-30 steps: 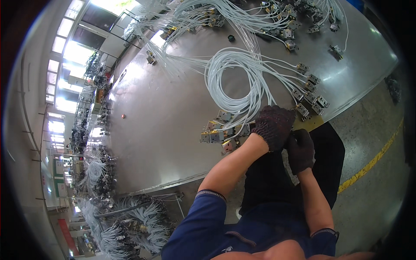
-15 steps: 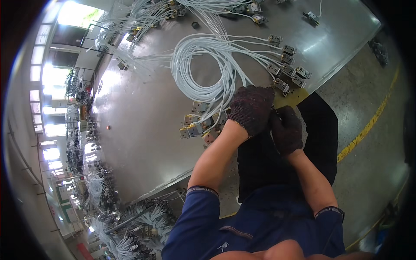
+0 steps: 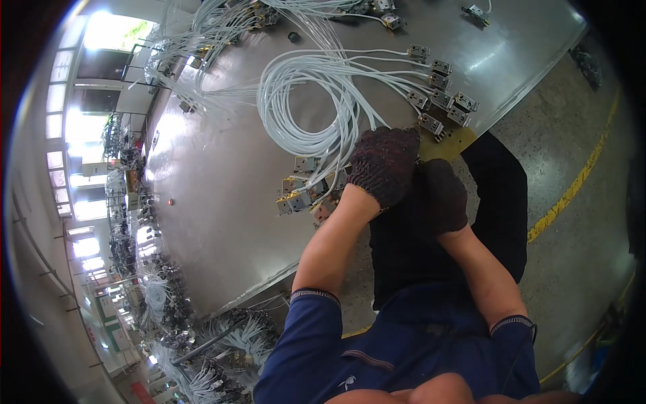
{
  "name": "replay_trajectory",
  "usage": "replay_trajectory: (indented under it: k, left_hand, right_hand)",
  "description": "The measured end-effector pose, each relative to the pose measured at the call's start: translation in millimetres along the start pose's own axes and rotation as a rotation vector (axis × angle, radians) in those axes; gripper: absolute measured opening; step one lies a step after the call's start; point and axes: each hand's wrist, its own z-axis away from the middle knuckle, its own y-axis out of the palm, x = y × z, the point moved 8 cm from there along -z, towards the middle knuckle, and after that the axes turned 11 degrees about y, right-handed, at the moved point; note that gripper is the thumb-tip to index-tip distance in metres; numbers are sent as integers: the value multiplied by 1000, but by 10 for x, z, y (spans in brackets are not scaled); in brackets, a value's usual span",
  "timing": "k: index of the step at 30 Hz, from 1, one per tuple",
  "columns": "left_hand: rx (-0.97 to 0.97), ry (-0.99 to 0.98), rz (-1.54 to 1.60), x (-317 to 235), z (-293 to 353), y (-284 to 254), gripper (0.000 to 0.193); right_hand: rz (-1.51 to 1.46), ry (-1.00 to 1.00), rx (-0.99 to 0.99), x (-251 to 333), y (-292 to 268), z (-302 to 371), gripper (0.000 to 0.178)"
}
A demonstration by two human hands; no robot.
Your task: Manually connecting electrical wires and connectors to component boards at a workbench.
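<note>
Factory floor, grey concrete with a yellow line running down the right of the frame; a broad steel table is filling the upper left and centre, glare from windows on its far left. Coiled white cable loom is lying on the table at upper centre, its strands ending in small grey metal connector blocks fanned along the table's right edge, with a second cluster of blocks near centre. Left hand, in a dark knit glove, is curling down over the bundled strands at the table edge, apparently gripping them, though the fingers are hidden beneath. Right hand, gloved likewise, is sitting just beside it below the edge, closed; what it is clasping I cannot tell. Judgement: the gathering of the loom's ends at the edge is under way, both hands working on one bunch. Next move is calling for a firm hold on the strands without snagging neighbouring blocks. More white looms are hanging at lower left.
</note>
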Motion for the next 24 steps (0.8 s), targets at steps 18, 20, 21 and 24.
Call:
replay_trajectory:
  k: [18,20,21,24]
  left_hand:
    - [-37,-1,47,15,25,-46,29]
    - [-15,-30,27,32,45,-26,25]
    - [-30,-16,45,22,49,-36,25]
    - [-39,-9,61,13,57,-52,26]
  right_hand:
    - [-54,63,106,0,12,-36,10]
    - [76,-35,68,95,4,-9,11]
    - [72,-61,70,123,9,-4,12]
    - [76,-78,57,129,-1,-27,14]
